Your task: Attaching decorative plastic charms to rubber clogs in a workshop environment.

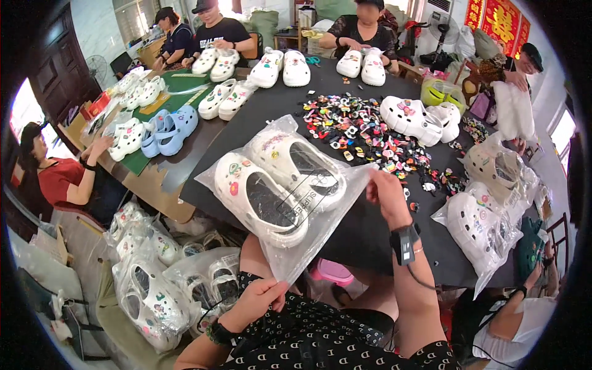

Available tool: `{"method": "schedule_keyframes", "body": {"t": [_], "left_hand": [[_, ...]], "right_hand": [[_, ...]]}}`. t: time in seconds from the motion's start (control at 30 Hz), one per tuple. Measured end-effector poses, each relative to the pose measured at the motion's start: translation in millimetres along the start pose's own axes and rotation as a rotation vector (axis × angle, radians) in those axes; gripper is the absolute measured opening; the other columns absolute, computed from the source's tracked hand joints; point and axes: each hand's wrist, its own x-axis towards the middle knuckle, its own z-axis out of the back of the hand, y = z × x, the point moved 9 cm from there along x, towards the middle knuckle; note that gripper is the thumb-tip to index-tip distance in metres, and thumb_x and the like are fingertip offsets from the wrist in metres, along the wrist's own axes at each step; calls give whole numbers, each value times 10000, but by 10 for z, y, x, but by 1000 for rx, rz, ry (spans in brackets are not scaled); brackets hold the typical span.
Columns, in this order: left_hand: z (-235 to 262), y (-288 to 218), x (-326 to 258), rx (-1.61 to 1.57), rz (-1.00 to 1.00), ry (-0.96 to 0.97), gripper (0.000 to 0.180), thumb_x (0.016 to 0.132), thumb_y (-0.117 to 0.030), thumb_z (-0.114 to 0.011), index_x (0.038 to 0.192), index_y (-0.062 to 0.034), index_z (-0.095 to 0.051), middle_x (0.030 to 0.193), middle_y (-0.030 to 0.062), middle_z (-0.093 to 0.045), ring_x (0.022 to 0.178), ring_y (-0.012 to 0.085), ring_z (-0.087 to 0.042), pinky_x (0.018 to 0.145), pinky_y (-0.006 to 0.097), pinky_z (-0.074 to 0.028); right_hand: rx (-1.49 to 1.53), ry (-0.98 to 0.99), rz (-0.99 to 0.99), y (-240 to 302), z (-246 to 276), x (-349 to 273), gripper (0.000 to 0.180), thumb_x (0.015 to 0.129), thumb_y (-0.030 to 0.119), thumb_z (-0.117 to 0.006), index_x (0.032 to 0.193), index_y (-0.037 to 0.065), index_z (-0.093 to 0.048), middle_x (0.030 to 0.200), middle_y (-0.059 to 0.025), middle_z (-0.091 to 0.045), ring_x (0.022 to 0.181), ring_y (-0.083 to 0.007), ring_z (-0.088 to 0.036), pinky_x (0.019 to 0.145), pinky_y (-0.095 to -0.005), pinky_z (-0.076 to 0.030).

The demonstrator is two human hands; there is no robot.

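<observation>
My left grip [256,305] is pinched on the near corner of the bag [317,237], its forearm low and angled in from the near left, knuckles up. My right grip [387,191] has its fingertips closed on the bag's far right corner, that forearm raised steeply with a black device [404,243] on the wrist. The bag's edge runs taut between the two.

Inside the clear bag, over the near edge of the black counter [364,237], two white clogs [243,200] sit side by side. Their long axes run slantwise, toes pointing away from me and left, heels toward the edge I hold. Beyond the bag to its right I see heaped charms [351,126]; farther right of it, bagged clogs [478,228]; beyond it to the left, blue clogs [172,129].
</observation>
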Motion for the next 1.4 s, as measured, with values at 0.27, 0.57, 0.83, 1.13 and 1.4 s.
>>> {"method": "schedule_keyframes", "body": {"t": [0.27, 0.57, 0.83, 1.13, 1.4], "left_hand": [[378, -740, -95, 734, -372, -476, 324, 885, -270, -684, 708, -17, -586, 582, 102, -540, 528, 299, -532, 514, 372, -405], [-164, -1581, 80, 1383, -818, -622, 514, 739, -348, -775, 1124, -61, -591, 1055, 112, -553, 1029, 341, -513, 869, 453, -394], [-78, -1558, 278, 1252, -885, -562, 166, 783, -204, -735, 849, -77, -649, 852, 76, -566, 878, 275, -558, 798, 414, -431], [159, -1901, 27, 743, -1085, -769, 103, 796, -24, -732, 838, -14, -639, 819, 110, -596, 685, 269, -595, 613, 336, -479], [-52, -1846, 68, 837, -1090, -688, 122, 765, -33, -752, 851, -17, -668, 865, 110, -616, 730, 271, -610, 634, 347, -498]], "right_hand": [[-273, 226, -101, -227, -341, -417, 483, 997, 469, -472, 822, 42, -617, 645, -32, -615, 509, -111, -591, 441, -213, -407], [-228, 448, -76, -213, -970, -943, 317, 978, 323, -593, 870, 28, -635, 698, 4, -630, 577, -58, -586, 502, -186, -433], [-286, 470, -113, 6, -867, -1085, 273, 959, 247, -607, 856, -6, -624, 690, -3, -614, 616, -55, -579, 553, -222, -467], [-716, 448, 846, 837, -1442, -982, 287, 843, 77, -664, 1103, -22, -597, 1129, -231, -605, 1091, -369, -579, 925, -408, -482], [-1760, -163, 1322, 670, -2045, -752, 357, 772, 263, -634, 1031, 20, -675, 963, -248, -624, 902, -385, -627, 793, -480, -494]]}}
